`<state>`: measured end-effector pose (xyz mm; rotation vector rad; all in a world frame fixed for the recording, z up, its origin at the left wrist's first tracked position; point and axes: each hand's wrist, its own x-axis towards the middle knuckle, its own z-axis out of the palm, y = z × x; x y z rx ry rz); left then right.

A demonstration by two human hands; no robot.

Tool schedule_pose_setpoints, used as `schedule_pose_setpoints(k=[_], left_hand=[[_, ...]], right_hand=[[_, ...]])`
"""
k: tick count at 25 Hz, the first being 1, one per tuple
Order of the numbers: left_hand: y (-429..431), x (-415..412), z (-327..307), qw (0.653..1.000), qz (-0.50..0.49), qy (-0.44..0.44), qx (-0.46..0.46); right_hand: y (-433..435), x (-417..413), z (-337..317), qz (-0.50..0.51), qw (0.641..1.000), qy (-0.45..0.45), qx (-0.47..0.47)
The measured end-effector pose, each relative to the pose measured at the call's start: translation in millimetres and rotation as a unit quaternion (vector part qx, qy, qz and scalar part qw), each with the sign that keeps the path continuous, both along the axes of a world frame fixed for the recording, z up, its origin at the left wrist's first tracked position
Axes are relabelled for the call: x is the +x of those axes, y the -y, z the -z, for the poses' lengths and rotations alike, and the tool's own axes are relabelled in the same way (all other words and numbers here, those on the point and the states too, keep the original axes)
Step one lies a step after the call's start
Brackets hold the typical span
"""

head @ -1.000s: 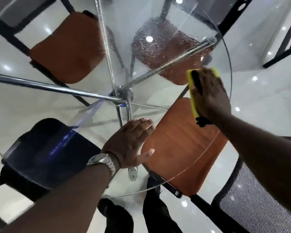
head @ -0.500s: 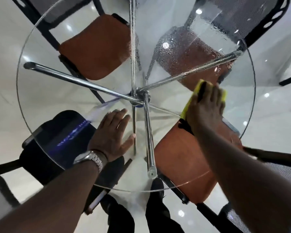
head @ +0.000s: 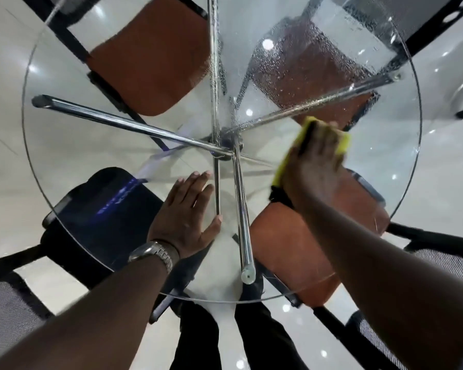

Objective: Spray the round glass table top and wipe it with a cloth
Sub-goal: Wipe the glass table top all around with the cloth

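On the right half of the round glass tabletop [head: 385,161], between centre and right edge: yellow cloth [head: 343,142], flat on the glass under the right hand [head: 313,166]. Fingers lie spread across the cloth and press it down. They are motion-blurred, with no curl round it that I can make out. A black part of the cloth pokes out at the heel of the hand.

Left hand [head: 187,212] is flat on the glass near centre, toward the near edge, with fingers straight and together, thumb out, holding nothing. There is a metal watch [head: 153,253] on that wrist.

Spray droplets [head: 305,57] cover the far-right quarter, from the far edge down to the right-hand spoke. The cloth sits just on the near side of that patch.

Under the glass, a chrome hub [head: 225,146] carries four chrome spokes [head: 123,124] running left, far, right and near. All are below the surface, so nothing is in the cloth's way on top.

Around it:
- orange seats at far left [head: 150,60], at far right under the droplets, and at near right below the right forearm
- black seat [head: 99,209] at near left
- mesh backrests [head: 8,316] at the lower corners of the view
- dark trousers [head: 198,340] at the near edge
- glossy white floor [head: 444,188] with light reflections
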<state>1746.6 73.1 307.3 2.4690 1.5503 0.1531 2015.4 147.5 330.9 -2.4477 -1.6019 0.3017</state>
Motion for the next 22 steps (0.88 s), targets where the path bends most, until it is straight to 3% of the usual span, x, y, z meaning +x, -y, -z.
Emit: schedule_pose_setpoints(k=[1,3,4,5,8,11,12,14,16,17,18,19,20,22], left_hand=[[-0.1,-0.6,-0.2,1.0,-0.001,0.004,-0.003],[1.0,-0.5,1.6,1.0,-0.005,0.014,0.0],[0.9,-0.2,3.1,1.0,-0.008,0.015,0.002],[1.6,-0.9,4.2,1.0,-0.01,0.015,0.0],[1.2,-2.6,4.7,1.0,-0.011,0.02,-0.001],[-1.3,-2.3,3.2,1.0,-0.01,0.015,-0.004],[-1.4,-1.1,2.6,1.0,-0.009,0.016,-0.004],[0.0,-2.4,3.0,1.0,-0.006,0.014,0.004],[0.9,-2.5,4.8,1.0,-0.001,0.015,0.018],[0.9,-2.9,5.2,1.0,0.0,0.014,0.023],[1.4,-3.3,5.3,1.0,0.0,0.012,0.024],[1.3,-3.2,5.4,1.0,-0.001,0.013,0.022],[0.9,-3.3,5.8,1.0,-0.002,0.015,0.019],[0.2,-2.1,6.8,1.0,-0.003,0.011,0.01]], right_hand=[[6.7,-23.9,2.0,-0.135,0.991,0.01,0.021],[4.9,-52.3,12.5,-0.432,0.9,0.024,0.047],[-12.8,-50.8,13.8,-0.498,0.864,0.026,0.063],[-29.7,-44.2,15.6,-0.495,0.866,0.031,0.073],[-51.3,19.3,13.6,-0.203,0.978,0.017,0.038],[-21.6,51.3,4.0,0.023,1.0,-0.01,0.003],[-7.7,34.3,0.4,0.029,1.0,0.009,0.003],[9.0,-22.2,3.4,-0.11,0.993,0.021,0.03],[0.7,-64.4,13.5,-0.379,0.924,0.02,0.052],[-18.9,-66.5,16.8,-0.48,0.874,0.033,0.07],[-40.6,-54.6,17.4,-0.516,0.851,0.044,0.092],[-57.5,-33.4,18.1,-0.486,0.867,0.045,0.104],[-67.1,-6.4,18.3,-0.399,0.91,0.034,0.109],[-49.9,39.2,11.4,-0.125,0.99,0.007,0.068]])
